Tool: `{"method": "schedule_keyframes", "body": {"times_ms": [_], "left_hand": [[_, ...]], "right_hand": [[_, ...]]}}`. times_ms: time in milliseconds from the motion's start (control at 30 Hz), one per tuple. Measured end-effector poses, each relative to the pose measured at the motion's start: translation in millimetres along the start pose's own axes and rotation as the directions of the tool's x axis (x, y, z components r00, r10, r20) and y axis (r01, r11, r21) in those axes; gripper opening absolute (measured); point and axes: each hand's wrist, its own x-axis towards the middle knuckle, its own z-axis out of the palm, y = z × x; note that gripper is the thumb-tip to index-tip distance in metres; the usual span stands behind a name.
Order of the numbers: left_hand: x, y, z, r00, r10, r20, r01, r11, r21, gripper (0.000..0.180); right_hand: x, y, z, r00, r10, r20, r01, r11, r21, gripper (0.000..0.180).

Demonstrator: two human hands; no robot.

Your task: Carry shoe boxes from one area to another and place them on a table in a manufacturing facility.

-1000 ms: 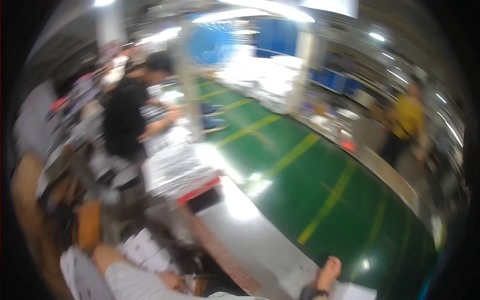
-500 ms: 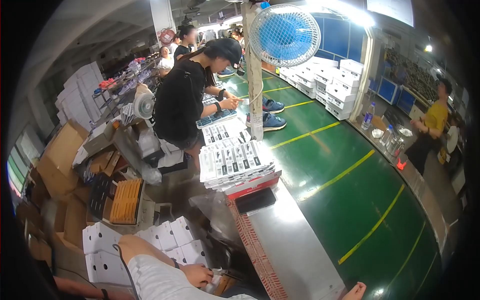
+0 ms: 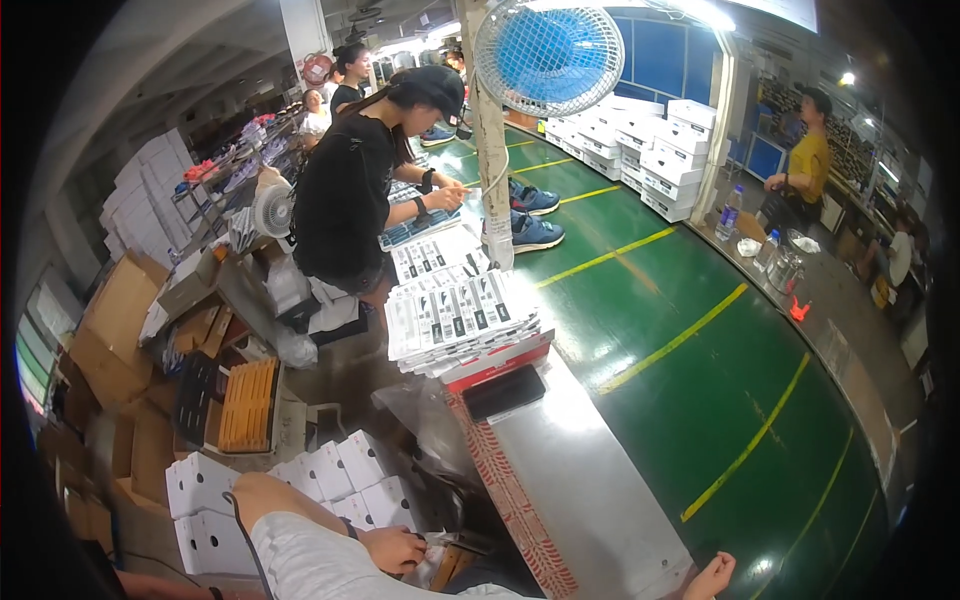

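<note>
My left hand [image 3: 393, 549] rests low in front of me with its fingers curled down beside a piece of clear plastic [image 3: 428, 556]. What lies under its fingers is hidden. At the near right corner of the metal table [image 3: 590, 500], my right hand [image 3: 712, 578] is loosely curled, with nothing visible in it. White shoe boxes [image 3: 385, 502] are stacked left of and beyond my left hand. Farther up the table lie a black flat slab [image 3: 504, 393] and a thick pile of printed sheets [image 3: 462, 318] on a red-and-white box [image 3: 500, 362].
A green conveyor belt [image 3: 640, 320] with yellow lines runs along the right, carrying blue shoes [image 3: 535, 233] and more white boxes [image 3: 672, 165]. Beside a post with a fan [image 3: 548, 55], a co-worker in black [image 3: 345, 200] handles something small. Another person in yellow [image 3: 808, 160] stands across the belt.
My view has turned slightly, so most things sit a little farther left and higher. Across the belt, the person in yellow has shifted and stands more upright. My hands keep nearly the same pose.
</note>
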Motion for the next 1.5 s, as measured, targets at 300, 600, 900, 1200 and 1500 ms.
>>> {"method": "schedule_keyframes", "body": {"times_ms": [300,600,900,1200,1500], "left_hand": [[2,-1,2,1.000,0.011,0.028,-0.011,1.000,0.006,0.026],[0,8,-9,0.999,-0.019,0.031,0.019,1.000,-0.009,0.029],[1,5,-8,1.000,-0.003,0.014,0.002,0.999,0.040,0.032],[2,5,-7,0.998,-0.015,0.058,0.011,0.998,0.067,0.029],[3,3,-10,0.995,0.007,0.101,-0.014,0.998,0.061,0.031]], "right_hand": [[8,19,3,0.999,-0.034,0.014,0.035,0.999,-0.034,0.026],[18,44,15,0.994,-0.112,-0.021,0.114,0.977,0.182,0.010],[14,34,14,0.992,-0.120,-0.033,0.124,0.979,0.163,0.009],[13,32,18,0.988,-0.119,-0.094,0.135,0.972,0.194,0.007],[13,25,13,0.998,-0.047,-0.028,0.050,0.990,0.129,0.007]]}}
